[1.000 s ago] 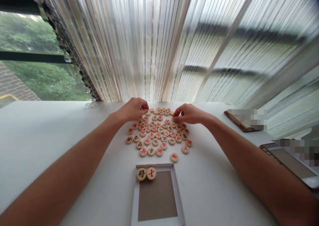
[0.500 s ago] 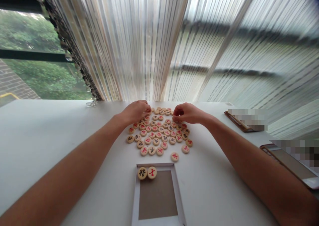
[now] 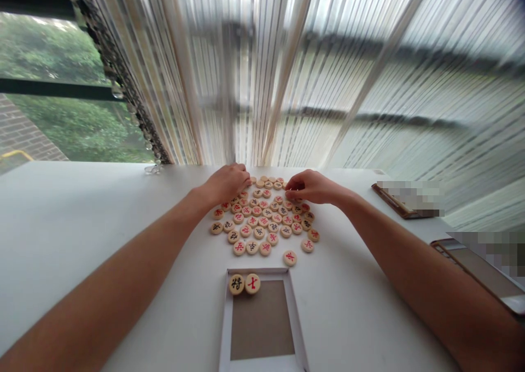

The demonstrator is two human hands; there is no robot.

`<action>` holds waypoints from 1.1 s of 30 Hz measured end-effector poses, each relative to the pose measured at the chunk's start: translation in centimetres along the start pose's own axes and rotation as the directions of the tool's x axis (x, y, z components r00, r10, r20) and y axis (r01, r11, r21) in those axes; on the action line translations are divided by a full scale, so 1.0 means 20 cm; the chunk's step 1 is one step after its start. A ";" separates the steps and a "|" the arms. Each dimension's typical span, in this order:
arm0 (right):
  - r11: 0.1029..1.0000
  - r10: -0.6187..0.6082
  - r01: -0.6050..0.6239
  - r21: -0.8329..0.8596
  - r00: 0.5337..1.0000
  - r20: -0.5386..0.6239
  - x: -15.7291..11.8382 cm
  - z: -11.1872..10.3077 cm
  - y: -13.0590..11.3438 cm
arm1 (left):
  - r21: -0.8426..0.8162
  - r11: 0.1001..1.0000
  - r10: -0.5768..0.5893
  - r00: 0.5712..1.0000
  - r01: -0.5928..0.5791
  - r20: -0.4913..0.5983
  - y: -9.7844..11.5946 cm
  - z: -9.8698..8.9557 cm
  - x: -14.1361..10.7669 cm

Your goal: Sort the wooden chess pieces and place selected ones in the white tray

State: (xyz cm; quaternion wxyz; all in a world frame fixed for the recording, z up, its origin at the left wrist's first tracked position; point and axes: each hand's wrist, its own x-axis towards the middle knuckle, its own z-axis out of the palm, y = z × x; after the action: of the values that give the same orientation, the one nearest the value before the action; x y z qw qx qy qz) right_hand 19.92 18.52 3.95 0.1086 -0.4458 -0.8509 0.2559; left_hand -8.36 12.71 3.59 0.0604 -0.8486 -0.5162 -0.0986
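Many round wooden Chinese chess pieces (image 3: 263, 221) with red or black characters lie spread on the white table. At the far left of the spread is my left hand (image 3: 229, 184), its fingers curled down by the back pieces, the fingertips mostly hidden. My right hand (image 3: 310, 186) is at the far right of the spread, fingers bent and closed towards the thumb just over the pieces. Whether a piece is between the fingers of either hand I cannot make out. Nearer me, a shallow white box (image 3: 226, 317) holds a black-marked piece (image 3: 237, 284) and a red-marked piece (image 3: 253, 284), side by side in its far left corner.
One red-marked piece (image 3: 289, 257) lies apart, just beyond the box. On the right of the white table (image 3: 135, 213) are a brown-edged case (image 3: 394, 202) and a second tray-like box (image 3: 488, 273), both partly blurred out. A string curtain (image 3: 254, 87) hangs behind the table.
The view has shifted slightly, so the pieces and box sit a little further right. My left hand's fingers have turned further down over the back pieces; my right hand has hardly moved.
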 end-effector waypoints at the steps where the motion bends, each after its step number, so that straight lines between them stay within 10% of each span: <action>1: 1.000 0.001 -0.001 0.003 1.000 -0.001 0.00 0.00 0.00 | 0.001 1.000 -0.005 1.000 0.005 -0.009 0.00 0.00 0.00; 16: 0.964 0.022 0.001 0.266 0.996 -0.085 0.00 0.00 -0.02 | -0.111 0.989 -0.109 0.991 0.100 -0.076 0.00 0.04 -0.01; 26: 0.643 0.059 0.084 0.761 0.986 -0.158 -0.05 0.04 -0.17 | -0.429 0.895 -0.213 0.961 0.120 -0.177 0.09 -0.13 0.01; 29: 0.553 0.054 0.087 0.829 0.989 -0.140 -0.08 0.06 -0.25 | -0.578 0.806 -0.269 0.948 0.123 -0.172 0.14 -0.20 -0.04; 33: 0.484 0.014 0.088 0.871 0.994 -0.108 -0.15 0.14 -0.39 | -0.878 0.466 -0.353 0.932 0.104 -0.076 0.25 -0.21 -0.23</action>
State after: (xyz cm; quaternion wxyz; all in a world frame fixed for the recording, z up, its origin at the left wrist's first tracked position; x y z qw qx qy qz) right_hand 15.04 11.49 5.76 0.3677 -0.3227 -0.6061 0.6272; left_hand -6.50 5.64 6.68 -0.3209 -0.6670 -0.4952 -0.4548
